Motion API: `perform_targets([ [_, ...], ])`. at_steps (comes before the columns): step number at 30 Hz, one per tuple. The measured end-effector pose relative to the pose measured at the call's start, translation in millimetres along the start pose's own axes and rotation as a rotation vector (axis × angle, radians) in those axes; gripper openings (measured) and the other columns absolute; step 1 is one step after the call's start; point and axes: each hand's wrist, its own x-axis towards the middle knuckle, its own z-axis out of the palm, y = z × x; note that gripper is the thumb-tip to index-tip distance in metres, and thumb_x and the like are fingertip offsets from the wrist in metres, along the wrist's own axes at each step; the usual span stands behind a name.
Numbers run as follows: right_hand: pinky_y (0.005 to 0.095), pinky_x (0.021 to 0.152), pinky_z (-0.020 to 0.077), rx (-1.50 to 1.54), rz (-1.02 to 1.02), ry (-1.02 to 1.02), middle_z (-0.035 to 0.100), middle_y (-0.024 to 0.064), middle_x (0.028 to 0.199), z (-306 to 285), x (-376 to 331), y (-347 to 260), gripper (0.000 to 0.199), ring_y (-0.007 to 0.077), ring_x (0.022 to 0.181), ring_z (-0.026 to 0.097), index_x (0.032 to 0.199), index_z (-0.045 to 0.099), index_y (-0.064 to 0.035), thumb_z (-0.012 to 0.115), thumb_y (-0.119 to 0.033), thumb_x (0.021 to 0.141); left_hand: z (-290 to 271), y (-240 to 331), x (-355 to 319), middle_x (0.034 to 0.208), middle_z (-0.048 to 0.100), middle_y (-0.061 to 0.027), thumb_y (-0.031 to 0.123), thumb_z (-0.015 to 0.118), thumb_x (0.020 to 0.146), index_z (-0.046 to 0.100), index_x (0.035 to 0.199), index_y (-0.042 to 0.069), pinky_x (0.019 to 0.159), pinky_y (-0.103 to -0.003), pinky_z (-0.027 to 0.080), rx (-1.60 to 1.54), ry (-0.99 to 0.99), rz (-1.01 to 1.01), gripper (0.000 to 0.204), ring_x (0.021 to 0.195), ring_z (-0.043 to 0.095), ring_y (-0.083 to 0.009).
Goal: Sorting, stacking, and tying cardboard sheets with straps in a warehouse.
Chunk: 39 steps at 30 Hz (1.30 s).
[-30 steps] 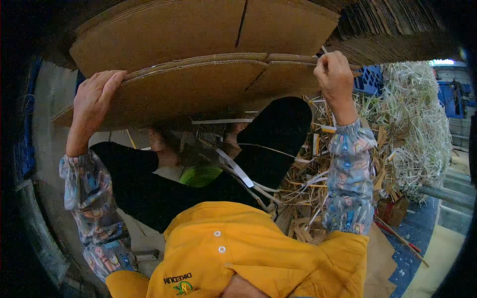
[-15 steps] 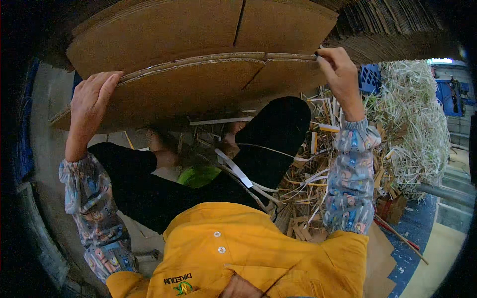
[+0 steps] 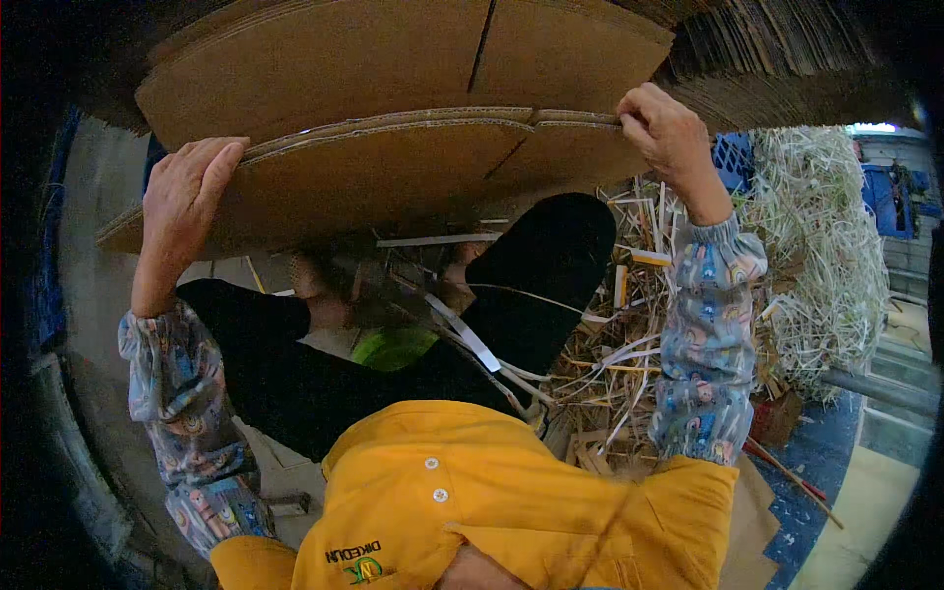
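Both hands, left [image 3: 187, 202] and right [image 3: 664, 128], grip the flattened cardboard sheets [image 3: 413, 167] by their near edge, mid-lift; the next move likely needs an even pull

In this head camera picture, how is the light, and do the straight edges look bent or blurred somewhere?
Head view: fisheye bends the edge of the flat brown corrugated cardboard sheets into an arc; the picture's rim falls to black; the left hand and right hand on the sheets look sharp; a small overexposed bright patch sits at upper right beyond the pale heap of shredded paper strips.
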Motion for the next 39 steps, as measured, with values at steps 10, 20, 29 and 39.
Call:
perform_targets([
  [10, 0.0456, 0.065, 0.0467, -0.021, 0.203, 0.320, 0.056, 0.0158, 0.083, 28.0, -18.4, 32.2, 0.009, 0.0369, 0.076, 0.057, 0.084, 0.053, -0.0045, 0.056, -0.013, 0.083, -1.3, 4.9, 3.8, 0.117, 0.062, -0.0049, 0.022, 0.038, 0.099, 0.061, 0.118, 0.012, 0.095, -0.036, 0.036, 0.028, 0.020, 0.011, 0.032, 0.110, 0.055, -0.0244],
  [20, 0.0392, 0.073, 0.0467, 0.136, 0.284, 0.471, 0.059, 0.0139, 0.085, 0.4, -16.5, 3.5, 0.012, 0.0319, 0.081, 0.059, 0.093, 0.061, -0.0019, 0.059, -0.013, 0.088, -2.9, -0.1, 18.1, 0.113, 0.063, -0.0059, 0.024, 0.043, 0.096, 0.062, 0.114, 0.011, 0.091, -0.036, 0.039, 0.128, 0.121, 0.125, 0.029, 0.107, 0.057, -0.0245],
  [29, 0.0370, 0.069, 0.0467, 0.537, -0.177, 0.400, 0.058, 0.0110, 0.084, 13.9, 56.9, -157.7, 0.013, 0.0298, 0.078, 0.057, 0.092, 0.061, -0.0031, 0.066, -0.005, 0.079, -10.2, 9.9, 26.5, 0.107, 0.067, -0.0016, 0.027, 0.046, 0.095, 0.063, 0.115, 0.020, 0.084, -0.038, 0.042, 0.164, 0.164, 0.081, 0.028, 0.101, 0.060, -0.0220],
  [39, 0.0382, 0.072, 0.0427, 0.272, -0.236, 0.439, 0.058, 0.0070, 0.089, 41.2, 65.7, -177.4, 0.018, 0.0276, 0.085, 0.054, 0.094, 0.064, -0.0090, 0.068, -0.007, 0.076, 4.6, 32.1, 21.9, 0.090, 0.066, -0.0021, 0.027, 0.065, 0.085, 0.064, 0.090, 0.011, 0.084, -0.036, 0.041, -0.093, 0.539, -0.018, 0.016, 0.089, 0.061, -0.0218],
])
